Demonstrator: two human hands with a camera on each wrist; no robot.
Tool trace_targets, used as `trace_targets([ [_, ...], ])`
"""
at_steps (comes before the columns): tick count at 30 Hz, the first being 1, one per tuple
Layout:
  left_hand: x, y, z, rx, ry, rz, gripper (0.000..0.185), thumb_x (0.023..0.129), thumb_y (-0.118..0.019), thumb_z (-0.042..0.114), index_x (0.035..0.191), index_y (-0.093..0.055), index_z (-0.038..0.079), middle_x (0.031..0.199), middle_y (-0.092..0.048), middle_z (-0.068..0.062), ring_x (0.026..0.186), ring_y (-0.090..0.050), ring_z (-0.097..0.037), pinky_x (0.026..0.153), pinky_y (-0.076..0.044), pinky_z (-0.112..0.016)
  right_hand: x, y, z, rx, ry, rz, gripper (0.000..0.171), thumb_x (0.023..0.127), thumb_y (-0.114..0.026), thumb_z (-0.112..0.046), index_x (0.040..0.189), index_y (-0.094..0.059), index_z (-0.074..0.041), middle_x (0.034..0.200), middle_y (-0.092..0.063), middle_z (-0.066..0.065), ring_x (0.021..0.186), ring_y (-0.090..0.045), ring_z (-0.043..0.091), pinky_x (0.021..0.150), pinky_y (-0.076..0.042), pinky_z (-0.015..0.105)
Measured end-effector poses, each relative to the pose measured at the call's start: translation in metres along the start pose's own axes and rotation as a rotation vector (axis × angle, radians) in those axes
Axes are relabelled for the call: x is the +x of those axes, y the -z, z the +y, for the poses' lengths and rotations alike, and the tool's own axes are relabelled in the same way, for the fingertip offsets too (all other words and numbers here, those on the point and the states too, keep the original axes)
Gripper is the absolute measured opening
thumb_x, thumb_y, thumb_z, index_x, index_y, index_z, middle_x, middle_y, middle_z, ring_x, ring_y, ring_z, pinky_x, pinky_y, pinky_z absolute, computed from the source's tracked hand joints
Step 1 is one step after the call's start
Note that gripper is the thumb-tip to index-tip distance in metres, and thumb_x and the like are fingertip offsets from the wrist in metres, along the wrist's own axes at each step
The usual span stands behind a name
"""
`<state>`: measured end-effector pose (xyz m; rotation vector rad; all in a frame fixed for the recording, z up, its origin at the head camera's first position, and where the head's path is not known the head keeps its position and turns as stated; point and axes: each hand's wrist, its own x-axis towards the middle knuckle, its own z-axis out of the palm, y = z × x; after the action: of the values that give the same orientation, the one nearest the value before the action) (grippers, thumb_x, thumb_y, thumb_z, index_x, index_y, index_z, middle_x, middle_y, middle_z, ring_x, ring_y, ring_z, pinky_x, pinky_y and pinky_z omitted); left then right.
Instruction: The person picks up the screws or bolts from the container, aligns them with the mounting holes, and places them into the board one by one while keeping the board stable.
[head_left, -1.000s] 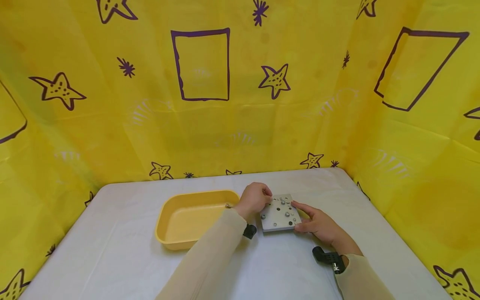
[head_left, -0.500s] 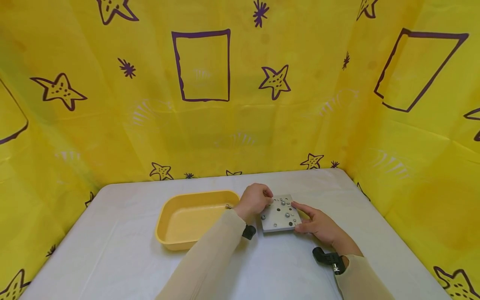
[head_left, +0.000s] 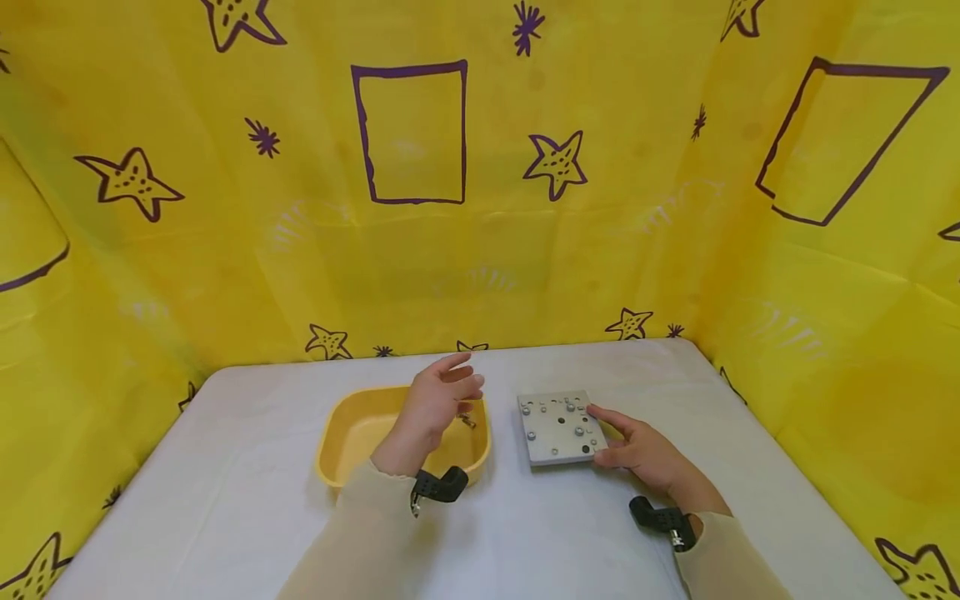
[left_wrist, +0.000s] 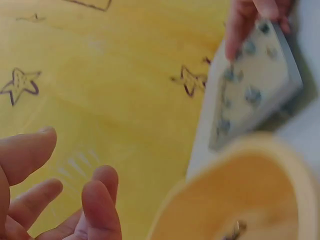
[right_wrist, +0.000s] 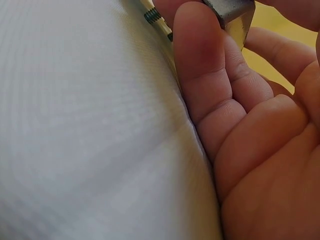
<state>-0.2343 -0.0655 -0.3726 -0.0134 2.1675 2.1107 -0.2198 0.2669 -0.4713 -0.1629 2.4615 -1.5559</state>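
Fingers of the right hand (head_left: 637,450) pinch the near right edge of a grey metal plate (head_left: 558,427) lying flat on the white worktop (head_left: 247,500). Left hand (head_left: 438,402) hovers with fingers spread and relaxed above a yellow tray (head_left: 337,450); a small screw (head_left: 468,421) lies below its fingertips.

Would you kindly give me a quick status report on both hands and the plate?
Left hand open above yellow tray, small screw in tray. Right hand holds metal plate by its edge, flat on table. Nothing in the way.
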Motion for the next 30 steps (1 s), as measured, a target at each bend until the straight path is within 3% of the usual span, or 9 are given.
trace_targets([
  [5, 0.002, 0.024, -0.013, 0.151, 0.091, -0.024, 0.057, 0.093, -0.072, 0.013, 0.146, -0.051, 0.013, 0.144, -0.049, -0.018, 0.097, -0.066, -0.031, 0.085, -0.053, -0.040, -0.001, 0.002, 0.000, -0.005, 0.006, -0.006, 0.082, 0.079, -0.085, -0.030, 0.151, -0.047, -0.028, 0.160, -0.028, 0.011, 0.142, -0.029, 0.037, 0.112, -0.011, 0.063],
  [10, 0.009, 0.028, -0.036, 0.318, 0.104, -0.057, 0.060, 0.091, -0.074, 0.014, 0.146, -0.050, 0.009, 0.141, -0.048, -0.022, 0.085, -0.065, -0.025, 0.078, -0.053, -0.036, -0.002, 0.002, 0.001, 0.014, 0.017, -0.015, 0.083, 0.078, -0.085, -0.031, 0.151, -0.047, -0.027, 0.159, -0.030, 0.010, 0.143, -0.026, 0.037, 0.113, -0.010, 0.063],
  [16, 0.017, 0.022, -0.058, 0.492, 0.036, -0.072, 0.064, 0.087, -0.076, 0.011, 0.145, -0.049, 0.004, 0.125, -0.057, -0.023, 0.073, -0.062, -0.024, 0.073, -0.051, -0.035, -0.001, 0.001, 0.002, 0.000, 0.024, -0.013, 0.082, 0.078, -0.085, -0.032, 0.150, -0.047, -0.027, 0.159, -0.031, 0.010, 0.144, -0.023, 0.037, 0.112, -0.007, 0.064],
  [19, 0.020, 0.017, -0.062, 0.614, -0.019, -0.042, 0.061, 0.084, -0.077, 0.010, 0.141, -0.054, 0.003, 0.128, -0.059, -0.019, 0.093, -0.063, -0.029, 0.087, -0.049, -0.041, 0.000, 0.002, 0.002, -0.007, 0.020, -0.013, 0.082, 0.078, -0.085, -0.033, 0.150, -0.047, -0.027, 0.159, -0.031, 0.010, 0.144, -0.021, 0.038, 0.111, -0.006, 0.065],
  [23, 0.021, 0.012, -0.064, 0.763, -0.124, -0.014, 0.051, 0.082, -0.077, 0.006, 0.131, -0.063, 0.001, 0.128, -0.063, -0.015, 0.120, -0.055, -0.032, 0.103, -0.041, -0.045, 0.000, 0.003, 0.002, -0.013, 0.019, -0.013, 0.082, 0.078, -0.085, -0.032, 0.151, -0.046, -0.027, 0.159, -0.030, 0.010, 0.145, -0.020, 0.038, 0.111, -0.005, 0.066],
  [27, 0.019, 0.011, -0.064, 0.849, -0.223, -0.030, 0.034, 0.082, -0.073, 0.004, 0.117, -0.072, 0.002, 0.114, -0.069, -0.013, 0.108, -0.061, -0.030, 0.095, -0.047, -0.043, 0.000, 0.003, 0.001, -0.006, 0.022, -0.015, 0.081, 0.079, -0.085, -0.032, 0.150, -0.047, -0.027, 0.159, -0.030, 0.009, 0.145, -0.019, 0.038, 0.111, -0.005, 0.065],
  [30, 0.018, 0.012, -0.064, 0.902, -0.261, -0.052, 0.023, 0.084, -0.070, 0.003, 0.107, -0.075, 0.002, 0.107, -0.070, -0.012, 0.098, -0.062, -0.027, 0.088, -0.049, -0.041, -0.001, 0.002, 0.001, -0.003, 0.024, -0.019, 0.081, 0.078, -0.085, -0.032, 0.150, -0.047, -0.027, 0.160, -0.030, 0.010, 0.145, -0.018, 0.038, 0.111, -0.004, 0.066],
])
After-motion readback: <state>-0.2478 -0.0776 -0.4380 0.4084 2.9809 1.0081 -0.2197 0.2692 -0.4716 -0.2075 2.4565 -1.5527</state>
